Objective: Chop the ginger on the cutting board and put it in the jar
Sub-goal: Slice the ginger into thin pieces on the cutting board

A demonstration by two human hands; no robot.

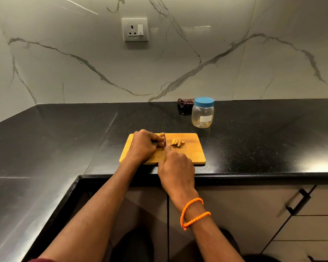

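A wooden cutting board [191,154] lies on the black counter near its front edge. My left hand [143,145] grips the uncut piece of ginger [161,134] at the board's back left, with most of the piece hidden under its fingers. My right hand [176,169] holds a knife [165,141] whose blade stands against the ginger, right beside my left fingertips. Several cut ginger slices [177,142] lie fanned out just right of the blade. A clear plastic jar [202,115] with a blue lid screwed on stands behind the board to the right.
A dark crumpled cloth [185,104] lies by the marble wall behind the jar. A wall socket [134,29] sits above the black counter [64,133], which wraps round to the left. Cabinet doors with a black handle [297,203] are below at the right.
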